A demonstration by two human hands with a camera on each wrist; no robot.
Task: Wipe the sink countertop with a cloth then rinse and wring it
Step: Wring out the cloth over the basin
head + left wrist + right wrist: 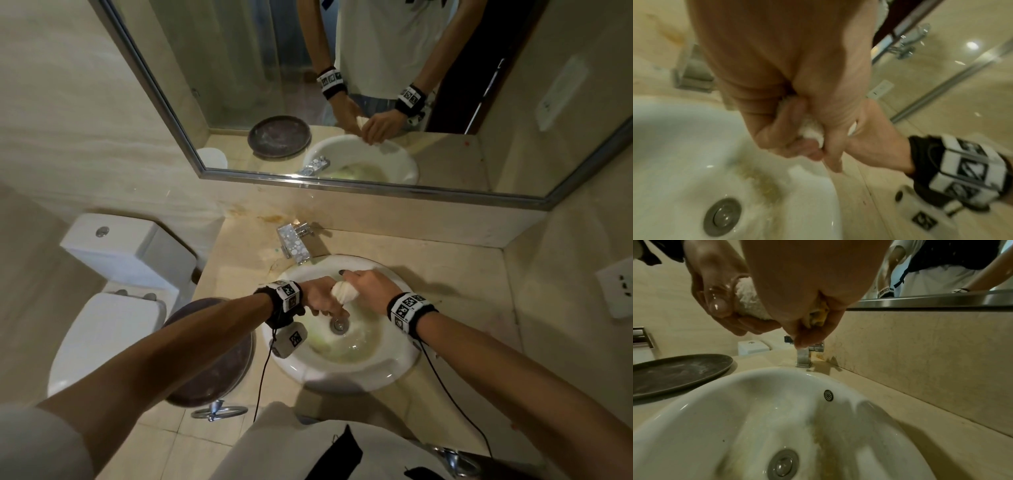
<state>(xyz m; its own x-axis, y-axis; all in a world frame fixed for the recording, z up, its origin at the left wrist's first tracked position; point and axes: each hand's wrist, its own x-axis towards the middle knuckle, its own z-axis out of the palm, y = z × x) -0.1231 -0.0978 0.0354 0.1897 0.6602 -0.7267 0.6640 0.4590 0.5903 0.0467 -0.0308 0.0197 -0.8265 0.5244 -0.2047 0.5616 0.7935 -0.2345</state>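
Closest in, both forearms reach over the counter (472, 346) edge toward the white sink (394, 371), each wrist banded with black-and-white markers. Down in the bowl, the metal drain (339, 323) sits under a yellowish-green stain on the porcelain. Right above that drain, the action: the left hand (320, 298) and the right hand (371, 287) meet over the basin, both wrapped tight around the white cloth (344, 291), which is bunched into a thick roll between them. The left fingers (777, 129) curl fully round one end; the right wrist view shows the right fingers (807, 335) clenched on the other end, where a yellowish patch of the fabric peeks out. The cloth hangs over the bowl, clear of the porcelain. To the left on the counter, partly under the left forearm, lies a dark round tray (219, 370). Further back, the square chrome faucet (294, 243) stands at the sink's rear rim; no water can be made out running from it. Off left, the white toilet (109, 308). Behind it all, the mirror (239, 102) reflects the same two-handed grip.
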